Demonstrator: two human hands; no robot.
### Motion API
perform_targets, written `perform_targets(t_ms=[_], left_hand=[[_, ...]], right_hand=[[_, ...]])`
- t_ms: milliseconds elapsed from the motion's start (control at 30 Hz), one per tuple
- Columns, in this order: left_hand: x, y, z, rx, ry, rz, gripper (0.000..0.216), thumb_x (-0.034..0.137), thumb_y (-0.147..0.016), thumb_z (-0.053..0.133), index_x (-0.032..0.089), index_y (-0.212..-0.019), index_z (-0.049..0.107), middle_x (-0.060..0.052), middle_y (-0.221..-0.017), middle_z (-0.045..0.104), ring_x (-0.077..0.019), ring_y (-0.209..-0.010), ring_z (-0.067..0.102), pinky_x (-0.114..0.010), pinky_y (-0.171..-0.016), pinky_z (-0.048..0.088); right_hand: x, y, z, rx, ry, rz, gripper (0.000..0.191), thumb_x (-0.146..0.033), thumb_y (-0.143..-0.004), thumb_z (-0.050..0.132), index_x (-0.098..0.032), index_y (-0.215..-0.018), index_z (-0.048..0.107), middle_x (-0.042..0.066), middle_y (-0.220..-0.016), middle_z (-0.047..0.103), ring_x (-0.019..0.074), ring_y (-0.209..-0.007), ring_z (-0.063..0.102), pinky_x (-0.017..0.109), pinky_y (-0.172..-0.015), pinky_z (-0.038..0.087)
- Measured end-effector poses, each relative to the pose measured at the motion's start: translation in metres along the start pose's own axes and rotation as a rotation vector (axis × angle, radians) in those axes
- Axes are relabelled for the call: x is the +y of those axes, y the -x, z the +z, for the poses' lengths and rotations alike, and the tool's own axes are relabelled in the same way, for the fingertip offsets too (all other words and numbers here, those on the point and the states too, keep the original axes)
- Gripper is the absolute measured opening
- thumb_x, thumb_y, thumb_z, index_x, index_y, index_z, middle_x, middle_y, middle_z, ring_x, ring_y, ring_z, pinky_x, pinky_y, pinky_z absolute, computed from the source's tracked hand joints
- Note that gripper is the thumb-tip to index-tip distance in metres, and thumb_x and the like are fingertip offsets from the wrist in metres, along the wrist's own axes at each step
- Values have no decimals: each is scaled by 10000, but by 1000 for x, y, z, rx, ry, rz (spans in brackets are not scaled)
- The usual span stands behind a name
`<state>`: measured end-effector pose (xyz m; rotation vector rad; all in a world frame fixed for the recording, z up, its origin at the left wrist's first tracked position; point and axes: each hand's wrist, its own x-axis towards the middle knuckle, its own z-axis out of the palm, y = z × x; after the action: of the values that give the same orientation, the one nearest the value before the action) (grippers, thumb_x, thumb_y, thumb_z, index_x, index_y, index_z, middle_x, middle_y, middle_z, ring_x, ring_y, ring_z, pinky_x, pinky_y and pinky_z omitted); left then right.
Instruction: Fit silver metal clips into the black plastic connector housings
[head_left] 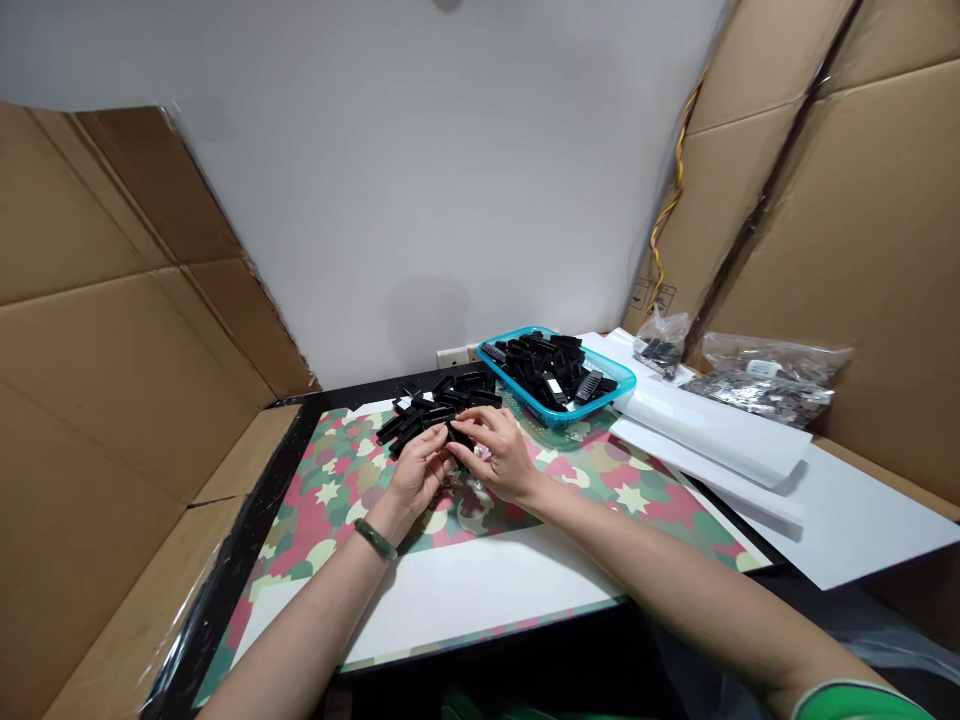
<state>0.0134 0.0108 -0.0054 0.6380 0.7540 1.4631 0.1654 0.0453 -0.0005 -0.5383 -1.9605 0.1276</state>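
Note:
Both hands meet over the patterned table cover, fingers closed around one small black plastic piece [459,437]. My left hand [420,468] pinches its left side, and a dark green bangle [376,538] circles that wrist. From the right, my right hand [501,455] grips the same piece with thumb and fingers. Just behind the hands lies a loose pile of similar black pieces [409,425]. A blue plastic basket [626,388] beyond my right hand holds many more, some showing comb-like ridges. Small shiny bits, too small to name, lie under my hands.
A camouflage-patterned cover [300,500] and a white sheet [480,590] lie on the black table. Rolled white sheets [712,430] and clear plastic bags [772,385] of dark parts are at the right. Cardboard walls [112,330] flank both sides; a yellow-red twisted cable [679,170] hangs at right.

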Motion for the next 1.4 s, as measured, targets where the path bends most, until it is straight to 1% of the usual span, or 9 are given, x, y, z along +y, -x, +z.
perform_targets(t_ms=[333,467,633,767,833,933,1033,1200,1400], left_hand=[[6,6,11,-6,-61,16,281,214,-639,862,127,-859,710,-7,-791,672,-45,-549,554,-142,-500,463],[8,5,9,55,-189,88,330,280,-591,895,141,-832,717,-9,-772,691,-84,-616,617,-190,-597,529],[6,3,3,135,-518,364,333,342,-598,878,159,-854,771,-67,-851,766,-203,-781,701,-339,-753,585],[2,5,1,122,-764,599,282,334,-719,802,204,-969,788,-80,-1010,772,-236,-905,715,-376,-823,585],[1,7,1,111,-843,735,222,307,-779,756,221,-981,787,-73,-1023,771,-234,-944,716,-379,-852,580],[3,10,3,116,-973,892,150,265,-845,691,227,-949,792,-68,-981,778,-225,-927,724,-385,-876,571],[6,12,4,123,-1074,983,150,238,-875,649,223,-908,794,-66,-942,782,-222,-894,731,-380,-850,577],[8,13,4,180,-1071,1003,159,240,-878,632,202,-854,785,-67,-891,782,-214,-840,731,-351,-798,576],[8,12,3,240,-976,888,194,294,-845,655,186,-712,746,-61,-785,759,-195,-736,692,-306,-700,540]], right_hand=[[3,4,5,-34,-83,28,246,-339,-875,652,-218,-1085,695,105,-1117,634,223,-977,601,384,-840,462],[5,2,5,-19,-203,100,213,-258,-876,628,-193,-1052,730,90,-992,580,198,-898,574,337,-760,475],[5,-3,1,-27,-499,399,203,-320,-871,631,-217,-963,780,12,-734,510,150,-703,528,275,-617,444],[2,-8,1,-40,-917,787,255,-413,-765,672,-186,-828,769,30,-799,594,126,-550,525,260,-440,430],[-1,-11,2,-39,-1098,927,261,-420,-703,695,-168,-753,744,28,-770,618,115,-482,500,270,-394,434],[-4,-12,4,-9,-1247,1022,223,-376,-637,742,-160,-676,708,-12,-620,560,100,-452,449,261,-377,449],[-6,-10,6,7,-1323,1085,243,-362,-604,797,-152,-660,689,-32,-576,529,92,-454,445,240,-365,452],[-8,-7,9,-75,-1396,1050,300,-362,-627,844,-120,-755,721,-11,-650,584,86,-485,511,207,-380,456],[-10,-7,9,-86,-1463,1086,327,-352,-598,879,-130,-630,640,-45,-549,498,66,-436,435,195,-345,432]])
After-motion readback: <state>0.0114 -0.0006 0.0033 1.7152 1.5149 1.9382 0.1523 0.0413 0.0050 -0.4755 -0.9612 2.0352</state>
